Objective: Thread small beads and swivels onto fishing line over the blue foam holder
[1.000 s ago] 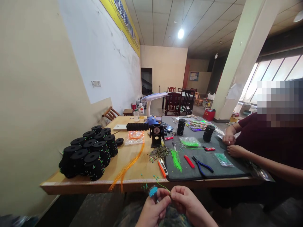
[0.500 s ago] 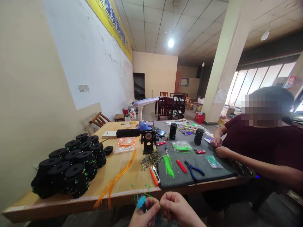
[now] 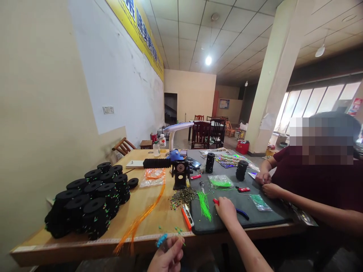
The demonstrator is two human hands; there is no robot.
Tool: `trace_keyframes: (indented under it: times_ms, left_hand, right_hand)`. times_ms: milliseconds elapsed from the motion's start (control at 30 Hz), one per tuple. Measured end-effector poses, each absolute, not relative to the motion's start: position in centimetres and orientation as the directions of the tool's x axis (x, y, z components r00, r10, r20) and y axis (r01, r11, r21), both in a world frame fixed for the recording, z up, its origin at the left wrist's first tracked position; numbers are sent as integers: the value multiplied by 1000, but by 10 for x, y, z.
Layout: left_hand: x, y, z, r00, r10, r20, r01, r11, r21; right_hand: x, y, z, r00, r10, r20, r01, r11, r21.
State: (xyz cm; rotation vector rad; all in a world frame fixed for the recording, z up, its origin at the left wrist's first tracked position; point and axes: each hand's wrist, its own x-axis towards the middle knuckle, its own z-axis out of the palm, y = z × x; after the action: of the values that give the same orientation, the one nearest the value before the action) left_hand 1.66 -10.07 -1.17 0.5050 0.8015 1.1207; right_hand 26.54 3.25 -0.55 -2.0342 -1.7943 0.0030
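Observation:
My left hand (image 3: pixel 169 255) is closed in a pinch at the table's front edge, with a thin green strand (image 3: pixel 183 243) between thumb and fingers. A bright blue cluster (image 3: pixel 162 240) of small pieces sits beside its forefinger; how it is held is hidden. My right hand (image 3: pixel 227 211) reaches over the grey mat, fingers closed around the end of a red lighter (image 3: pixel 216 201). Blue-handled pliers (image 3: pixel 242 214) lie partly hidden behind that hand. To its left are a bundle of green strands (image 3: pixel 204 206) and orange-handled snips (image 3: pixel 187 217).
Black spools (image 3: pixel 95 206) crowd the table's left side. A black winding device (image 3: pixel 180 173) stands mid-table near a heap of small metal pieces (image 3: pixel 183 197) and orange strands (image 3: pixel 150 209). At right, a co-worker (image 3: pixel 314 177) sits with both hands over the mat (image 3: pixel 272 217).
My right hand has left the strand beside my left hand and moved forward onto the red lighter. My left hand keeps its pinch. The view has shifted slightly.

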Motion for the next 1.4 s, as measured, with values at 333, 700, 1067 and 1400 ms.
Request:
trace_keyframes:
  times_ms: [333, 700, 1067, 1400]
  left_hand:
    - [10, -104, 14, -30, 924, -381, -757, 228, 613]
    - [16, -101, 28, 42, 900, -434, -794, 294, 532]
    - [20, -100, 27, 59, 870, -489, -811, 328, 485]
    - [23, -99, 21, 38, 891, -452, -803, 297, 518]
  right_hand:
    - [254, 4, -5, 160, 893, 420, 815, 120, -566]
    - [128, -71, -34, -228, 940, -253, -176, -295, -939]
    - [135, -64, -45, -97, 971, 217, 148, 230, -962]
    - [135, -65, -45, -153, 957, 247, 176, 272, -946]
